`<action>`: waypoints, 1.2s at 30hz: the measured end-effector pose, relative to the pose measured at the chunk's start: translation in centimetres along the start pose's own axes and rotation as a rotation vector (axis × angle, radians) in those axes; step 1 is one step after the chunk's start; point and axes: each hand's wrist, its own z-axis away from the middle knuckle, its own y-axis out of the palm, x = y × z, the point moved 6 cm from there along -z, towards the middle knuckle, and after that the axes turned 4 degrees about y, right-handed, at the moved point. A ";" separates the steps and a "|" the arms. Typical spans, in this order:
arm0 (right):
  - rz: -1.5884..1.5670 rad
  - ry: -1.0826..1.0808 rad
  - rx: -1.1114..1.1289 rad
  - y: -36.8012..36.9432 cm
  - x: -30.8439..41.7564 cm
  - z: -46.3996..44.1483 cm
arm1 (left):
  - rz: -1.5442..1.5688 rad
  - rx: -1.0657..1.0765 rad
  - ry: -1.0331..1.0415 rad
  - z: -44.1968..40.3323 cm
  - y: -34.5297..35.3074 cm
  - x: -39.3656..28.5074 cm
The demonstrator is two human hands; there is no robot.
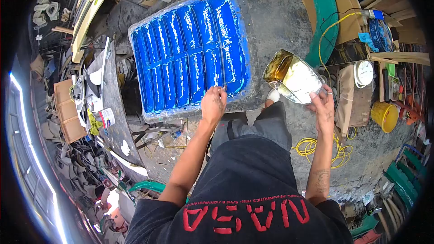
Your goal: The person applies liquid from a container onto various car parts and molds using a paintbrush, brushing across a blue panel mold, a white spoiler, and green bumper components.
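A large blue-coated mold [184, 58] with ribbed channels and whitish streaks lies before me, its coating glossy. My left hand [213, 105] is over the mold's near right edge with its fingers curled together; whatever they pinch, if anything, is hidden. In my right hand [322, 107] is a clear plastic container [296, 76], gripped at its near right side. The container is tilted, and dark amber liquid [279, 67] has gathered at its far left end. It is held to the right of the mold, above the floor.
A yellow cord [312, 149] lies coiled on the floor near my right arm. To the right stand a white bucket [363, 73], a yellow bucket [384, 116] and a blue fan [380, 35]. A green curved piece [326, 18] is at the far right; scraps crowd the left.
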 end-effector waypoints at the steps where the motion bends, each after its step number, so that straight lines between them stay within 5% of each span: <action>1: -0.002 0.000 0.000 0.2 0.0 -0.2 | 0.002 0.012 -0.002 -0.1 -0.3 0.0; 13: -0.065 -0.015 -0.024 -0.5 -1.3 1.7 | 0.025 0.116 -0.026 -13.2 2.6 2.1; 22: -0.161 0.021 -0.216 -4.8 -4.1 4.1 | -0.120 -0.046 0.054 -23.8 3.6 4.4; 31: -0.172 0.042 -0.334 -6.7 -5.8 5.7 | -0.191 -0.020 -0.097 -31.9 3.0 5.9; 36: -0.211 0.057 -0.326 -6.2 -5.7 6.0 | -0.202 -0.143 0.052 -35.8 1.5 5.4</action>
